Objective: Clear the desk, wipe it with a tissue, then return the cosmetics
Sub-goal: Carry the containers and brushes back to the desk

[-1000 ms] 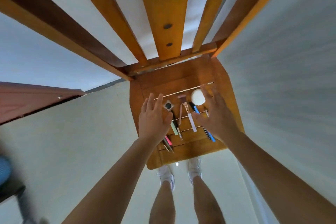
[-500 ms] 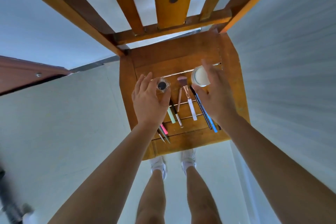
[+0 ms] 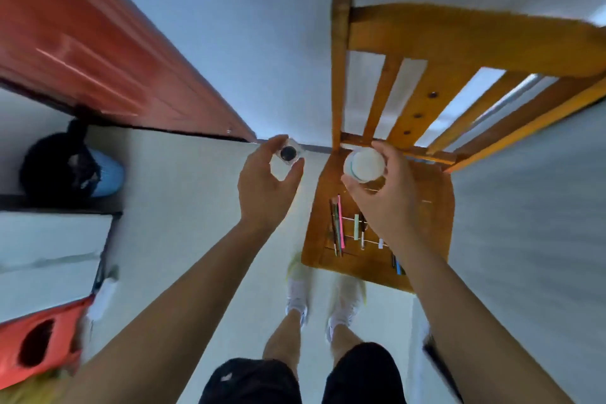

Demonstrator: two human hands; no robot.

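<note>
My left hand [image 3: 262,193] pinches a small clear cosmetic pot with a dark centre [image 3: 288,154], lifted off to the left of the wooden chair seat [image 3: 436,216]. My right hand [image 3: 387,200] grips a round white jar [image 3: 364,164] above the seat's back part. Several pens, pencils and brushes [image 3: 347,226] lie in a row on the seat under my right wrist; a blue one [image 3: 397,267] shows near the front edge. The desk and the tissue are out of view.
The chair's slatted back [image 3: 459,52] rises at the upper right. A red door [image 3: 82,52] is at the upper left, a dark and blue bag [image 3: 72,167] and a white box [image 3: 46,259] at the left, a red item [image 3: 36,341] below. My feet stand before the chair.
Both hands lifted their items off the chair seat: the left took the small pot leftward, the right raised the white jar. The view swung left, showing the door and the bag.
</note>
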